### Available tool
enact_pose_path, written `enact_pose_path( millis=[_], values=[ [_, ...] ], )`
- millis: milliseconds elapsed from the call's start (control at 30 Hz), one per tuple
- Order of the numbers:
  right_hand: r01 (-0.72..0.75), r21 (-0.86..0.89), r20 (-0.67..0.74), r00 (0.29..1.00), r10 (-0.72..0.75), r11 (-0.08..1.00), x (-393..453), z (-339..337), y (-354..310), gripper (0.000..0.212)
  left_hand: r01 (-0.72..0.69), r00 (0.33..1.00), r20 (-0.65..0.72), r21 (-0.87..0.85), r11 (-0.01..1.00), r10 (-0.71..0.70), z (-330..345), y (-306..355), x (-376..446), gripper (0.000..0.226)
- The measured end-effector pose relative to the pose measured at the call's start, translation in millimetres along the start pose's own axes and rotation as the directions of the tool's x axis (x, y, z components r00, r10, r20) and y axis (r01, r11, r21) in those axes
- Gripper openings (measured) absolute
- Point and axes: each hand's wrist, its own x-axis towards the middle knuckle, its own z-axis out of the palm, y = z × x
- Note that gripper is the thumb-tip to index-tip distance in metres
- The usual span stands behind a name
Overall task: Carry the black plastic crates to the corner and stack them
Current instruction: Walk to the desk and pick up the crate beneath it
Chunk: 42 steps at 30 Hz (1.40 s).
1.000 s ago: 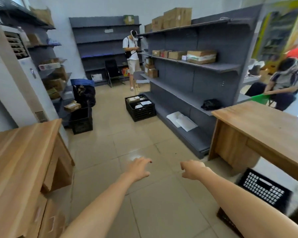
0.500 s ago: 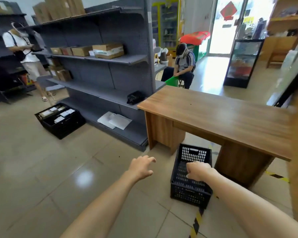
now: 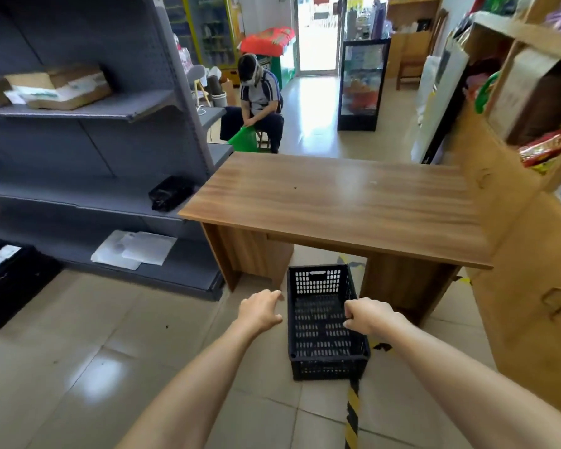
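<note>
Plainly a shop room: grey shelving point(image 3: 88, 150) on the left, a wooden desk point(image 3: 337, 205) ahead, a shiny tiled floor point(image 3: 94, 367) underfoot. An empty black crate point(image 3: 324, 322) sits on the floor, half under the desk's front edge. The left hand point(image 3: 259, 311) hovers loosely open beside it; the right hand point(image 3: 368, 315), curled and empty, is over its rim. A hasty lift could knock the desk edge.

We get bright daylight pouring through the doorway point(image 3: 318, 34), glare on the floor tiles point(image 3: 91, 380) and desk point(image 3: 353, 196), edges bowed by the wide lens, shelves point(image 3: 78, 102) slightly motion-blurred
</note>
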Motion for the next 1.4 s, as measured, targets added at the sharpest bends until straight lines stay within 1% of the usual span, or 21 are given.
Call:
enact_pose_path(
  millis=[100,167,233,333,433,533,633,767,900,1033,1133,1233,1267,1333,1400],
  values=[
    [-0.073,-0.004,0.026,0.997,0.073,0.997,22.1,-1.7,35.2,0.029,-0.019,1.0,0.01,0.007,1.0,0.019,6.7,16.4,39.4,0.046],
    [-0.11,-0.005,0.041,0.993,0.11,0.994,43.2,-6.5,58.7,0.03,-0.004,1.0,0.018,0.01,1.0,0.004,10.2,23.3,65.9,0.045],
    [-0.119,-0.002,0.043,0.992,0.119,0.993,68.6,-17.0,79.5,0.028,0.026,0.999,0.022,0.012,1.0,-0.026,13.6,27.1,92.8,0.044],
    [-0.073,0.043,0.05,0.996,0.07,0.996,107.5,-36.0,102.8,0.025,0.084,0.996,0.042,0.003,0.996,-0.084,16.6,33.5,128.7,0.044],
    [-0.042,0.074,0.088,0.995,0.036,0.996,146.9,-48.8,119.5,0.022,0.139,0.988,0.065,0.004,0.99,-0.139,17.0,42.5,163.3,0.044],
    [0.002,0.059,0.124,0.992,-0.009,0.998,189.7,-48.4,139.2,0.018,0.198,0.978,0.072,-0.03,0.98,-0.195,23.4,46.9,193.1,0.045],
    [0.018,0.028,0.191,0.981,-0.023,0.999,221.9,-43.0,148.1,0.023,0.233,0.969,0.099,-0.046,0.971,-0.227,34.1,43.6,213.0,0.045],
    [0.01,0.027,0.253,0.967,-0.016,1.0,268.3,-18.8,154.7,0.026,0.257,0.962,0.104,-0.038,0.966,-0.252,58.6,27.7,242.8,0.046],
    [-0.015,0.041,0.26,0.966,0.003,0.999,319.7,18.5,156.5,0.027,0.264,0.961,0.089,-0.032,0.964,-0.26,98.6,2.0,276.4,0.05],
    [-0.072,0.183,0.281,0.959,0.018,0.981,373.1,67.6,163.6,0.023,0.292,0.955,0.088,-0.077,0.953,-0.285,151.0,-22.4,311.5,0.054],
    [-0.102,0.279,0.242,0.97,0.033,0.955,416.6,106.4,174.0,0.025,0.301,0.952,0.094,-0.117,0.947,-0.291,197.5,-40.0,337.5,0.056],
    [-0.167,0.272,0.174,0.977,0.122,0.948,461.1,141.4,184.5,0.009,0.295,0.951,0.118,-0.076,0.953,-0.285,249.1,-59.3,362.1,0.061],
    [-0.19,0.278,0.162,0.975,0.149,0.942,474.5,152.4,186.9,0.009,0.289,0.951,0.131,-0.05,0.956,-0.281,265.3,-65.3,370.0,0.062],
    [-0.227,0.279,0.163,0.969,0.187,0.933,501.7,174.3,193.5,0.019,0.284,0.949,0.147,-0.012,0.959,-0.279,295.5,-76.4,386.5,0.064],
    [-0.257,0.262,0.175,0.96,0.216,0.93,527.8,199.8,201.6,0.032,0.312,0.942,0.135,-0.024,0.95,-0.306,328.9,-87.5,401.2,0.066]
  ],
)
